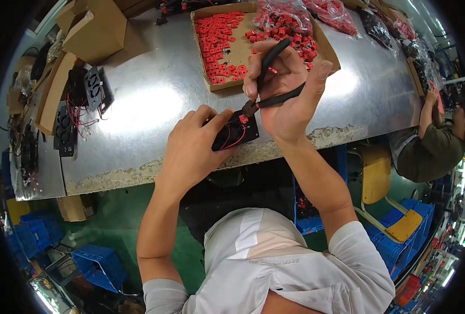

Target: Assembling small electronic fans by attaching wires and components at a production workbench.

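My left hand (pixel 193 144) is closed on the left side of a black fan panel (pixel 251 131) at the table's front edge. Red and black wires curve across this panel, and a small red plastic piece (pixel 243 119) sits near its upper edge. My right hand (pixel 287 91) grips black-handled cutting pliers (pixel 268 68), with the handles spread apart. Their metal jaws (pixel 250 108) point down and left, right by the red piece; whether they touch it I cannot tell. Beyond my hands lies a shallow cardboard tray (pixel 214 86) with many small red parts (pixel 217 42).
More fan panels (pixel 65 128) with loose red wires lie at the left beside an open cardboard box (pixel 93 31). Bags of red parts (pixel 334 15) lie at the back. At the right another person (pixel 431 141) works near a yellow chair (pixel 376 175). Blue crates (pixel 99 267) stand below.
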`<state>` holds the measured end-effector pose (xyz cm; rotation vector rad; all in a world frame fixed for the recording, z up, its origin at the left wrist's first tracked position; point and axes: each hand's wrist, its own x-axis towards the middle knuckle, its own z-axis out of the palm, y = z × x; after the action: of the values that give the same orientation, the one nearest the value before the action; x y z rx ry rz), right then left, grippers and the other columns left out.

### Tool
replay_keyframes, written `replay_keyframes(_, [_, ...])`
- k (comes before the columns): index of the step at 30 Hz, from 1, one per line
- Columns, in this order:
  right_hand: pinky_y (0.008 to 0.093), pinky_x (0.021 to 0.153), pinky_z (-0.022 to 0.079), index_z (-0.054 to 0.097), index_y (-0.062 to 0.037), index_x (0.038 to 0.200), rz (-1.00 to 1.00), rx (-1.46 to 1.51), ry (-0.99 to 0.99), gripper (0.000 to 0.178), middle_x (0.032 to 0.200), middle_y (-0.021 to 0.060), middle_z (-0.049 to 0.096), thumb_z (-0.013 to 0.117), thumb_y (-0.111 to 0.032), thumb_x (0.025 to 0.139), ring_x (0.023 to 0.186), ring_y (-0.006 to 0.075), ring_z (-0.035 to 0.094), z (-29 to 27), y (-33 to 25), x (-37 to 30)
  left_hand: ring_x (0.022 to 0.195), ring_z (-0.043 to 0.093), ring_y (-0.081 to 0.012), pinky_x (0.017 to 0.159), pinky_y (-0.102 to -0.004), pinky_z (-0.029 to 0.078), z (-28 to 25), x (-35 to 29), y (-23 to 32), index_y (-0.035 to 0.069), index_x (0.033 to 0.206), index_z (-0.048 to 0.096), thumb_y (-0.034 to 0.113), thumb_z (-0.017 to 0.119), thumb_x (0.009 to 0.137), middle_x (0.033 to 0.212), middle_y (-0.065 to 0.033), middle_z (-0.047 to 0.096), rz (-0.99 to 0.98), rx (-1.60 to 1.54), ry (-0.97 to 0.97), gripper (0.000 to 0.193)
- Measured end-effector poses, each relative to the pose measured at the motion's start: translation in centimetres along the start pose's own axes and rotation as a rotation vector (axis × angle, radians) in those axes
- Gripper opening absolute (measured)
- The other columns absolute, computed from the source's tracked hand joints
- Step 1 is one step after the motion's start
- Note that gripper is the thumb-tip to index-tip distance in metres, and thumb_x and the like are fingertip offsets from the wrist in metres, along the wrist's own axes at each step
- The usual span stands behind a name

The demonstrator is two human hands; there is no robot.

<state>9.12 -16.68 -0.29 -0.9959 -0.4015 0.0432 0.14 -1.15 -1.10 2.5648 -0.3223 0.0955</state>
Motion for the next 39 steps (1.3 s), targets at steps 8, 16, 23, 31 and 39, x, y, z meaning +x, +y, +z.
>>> replay_keyframes(8, [0.0316,0.052,0.034,0.054,-0.0004,0.098,-0.009,-0.05,0.016,0.093,0.073,0.0093,0.049,0.028,-0.089,0.081,0.056,0.0174,0.043,0.3,0.3,-1.2,0.088,0.062,-0.0307,0.077,-0.0403,0.051,-0.1,0.2,-0.3,0.008,0.122,0.065,0.025,0.084,0.068,0.098,-0.0094,0.061,-0.087,-0.165,-0.018,0.06])
replay_keyframes(16, [0.0354,0.056,0.041,0.051,0.0009,0.106,-0.146,-0.002,0.05,0.103,0.08,0.0125,0.051,0.032,-0.095,0.072,0.063,0.0223,0.046,-0.3,0.8,-3.6,0.086,0.064,-0.0314,0.075,-0.0389,0.052,0.1,0.8,-0.7,0.006,0.119,0.066,0.027,0.086,0.067,0.097,-0.0104,0.063,-0.1,-0.242,-0.02,0.059])
replay_keyframes(23, [0.0341,0.064,0.045,0.051,0.0007,0.117,-0.122,0.154,-0.079,0.109,0.086,0.0122,0.053,0.029,-0.096,0.072,0.068,0.0223,0.052,-1.1,-0.7,-3.2,0.083,0.064,-0.0299,0.074,-0.0372,0.051,0.0,1.0,-0.7,0.006,0.118,0.067,0.026,0.088,0.065,0.094,-0.0111,0.063,-0.157,-0.275,-0.06,0.061])
replay_keyframes(31, [0.032,0.063,0.046,0.05,0.0023,0.118,-0.112,0.055,-0.029,0.107,0.087,0.0124,0.054,0.029,-0.094,0.075,0.068,0.0209,0.053,-0.9,0.0,-3.4,0.082,0.063,-0.0298,0.074,-0.0372,0.051,0.0,1.3,-0.8,0.005,0.117,0.067,0.028,0.089,0.065,0.092,-0.0114,0.063,-0.152,-0.27,-0.066,0.061])
replay_keyframes(39, [0.0317,0.062,0.044,0.05,0.0028,0.116,-0.1,-0.04,-0.005,0.105,0.085,0.0122,0.053,0.03,-0.092,0.077,0.067,0.0203,0.052,-0.6,0.1,-3.4,0.082,0.062,-0.0298,0.073,-0.0377,0.05,0.1,1.2,-0.9,0.006,0.118,0.067,0.028,0.089,0.065,0.092,-0.0115,0.062,-0.155,-0.268,-0.066,0.061])
